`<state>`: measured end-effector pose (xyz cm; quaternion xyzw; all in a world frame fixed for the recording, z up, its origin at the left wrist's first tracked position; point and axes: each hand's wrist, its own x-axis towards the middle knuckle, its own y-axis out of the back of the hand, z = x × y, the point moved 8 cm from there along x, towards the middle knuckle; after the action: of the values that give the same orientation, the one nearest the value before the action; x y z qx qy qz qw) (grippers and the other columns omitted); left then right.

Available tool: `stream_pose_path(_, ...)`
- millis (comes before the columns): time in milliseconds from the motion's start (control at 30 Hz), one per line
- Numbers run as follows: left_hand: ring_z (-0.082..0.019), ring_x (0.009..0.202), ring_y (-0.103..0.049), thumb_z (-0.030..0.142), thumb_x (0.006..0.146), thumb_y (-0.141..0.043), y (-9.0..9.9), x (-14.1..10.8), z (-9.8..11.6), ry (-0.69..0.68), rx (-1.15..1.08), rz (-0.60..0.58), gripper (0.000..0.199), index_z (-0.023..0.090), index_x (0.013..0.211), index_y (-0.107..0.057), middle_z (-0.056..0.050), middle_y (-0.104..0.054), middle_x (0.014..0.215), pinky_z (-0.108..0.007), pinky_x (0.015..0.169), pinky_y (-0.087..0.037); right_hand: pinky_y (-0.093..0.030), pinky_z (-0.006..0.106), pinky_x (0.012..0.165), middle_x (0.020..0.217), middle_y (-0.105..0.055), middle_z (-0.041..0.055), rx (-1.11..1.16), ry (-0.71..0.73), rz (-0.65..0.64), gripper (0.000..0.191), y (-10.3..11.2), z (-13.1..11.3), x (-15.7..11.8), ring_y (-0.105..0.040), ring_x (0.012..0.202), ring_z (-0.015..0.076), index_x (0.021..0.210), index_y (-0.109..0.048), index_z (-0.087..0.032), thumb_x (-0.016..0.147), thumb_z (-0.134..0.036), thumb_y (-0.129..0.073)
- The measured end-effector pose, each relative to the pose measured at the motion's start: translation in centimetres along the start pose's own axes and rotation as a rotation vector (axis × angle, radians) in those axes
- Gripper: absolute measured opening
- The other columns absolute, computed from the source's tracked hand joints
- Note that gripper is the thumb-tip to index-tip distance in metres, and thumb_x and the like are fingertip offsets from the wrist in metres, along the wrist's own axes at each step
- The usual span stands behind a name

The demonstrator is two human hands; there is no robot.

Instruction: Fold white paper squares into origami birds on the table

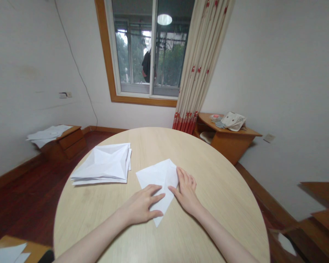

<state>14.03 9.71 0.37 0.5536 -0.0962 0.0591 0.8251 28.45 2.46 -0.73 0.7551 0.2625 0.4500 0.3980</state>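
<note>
A white sheet of paper [156, 173], folded into a kite-like shape, lies on the round table with its narrow point towards me. My left hand [144, 204] rests on its lower left part, palm down, with fingers and thumb spread. At the right edge, my right hand [188, 190] grips the folded paper, its thumb on the upper face and its curled fingers along the edge. A crease runs down from the top corner between the hands. The undersides of my fingers are hidden.
Several folded white papers [106, 162] lie stacked at the left on the round table [222, 208]. Behind it are a small drawer cabinet [71, 140] with papers, a corner cabinet [227, 140] with a cloth bag [234, 121], and a curtain [200, 65] beside the window.
</note>
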Motion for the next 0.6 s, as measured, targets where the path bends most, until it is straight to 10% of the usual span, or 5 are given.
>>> stream_pose_path(600,-0.031,0.117,-0.046,0.053,0.09,-0.05,0.35,0.08,-0.34,0.067,0.091,-0.004,0.052,0.024,0.133,-0.052,-0.014,-0.049,0.134,-0.047,0.097,-0.041,-0.023,0.052,0.107,0.147,-0.033,0.0166,0.005,0.052,-0.079,0.071,0.58,0.01,0.28,-0.029,0.136,0.0298,0.147,-0.015,-0.02,0.088,-0.039,-0.048)
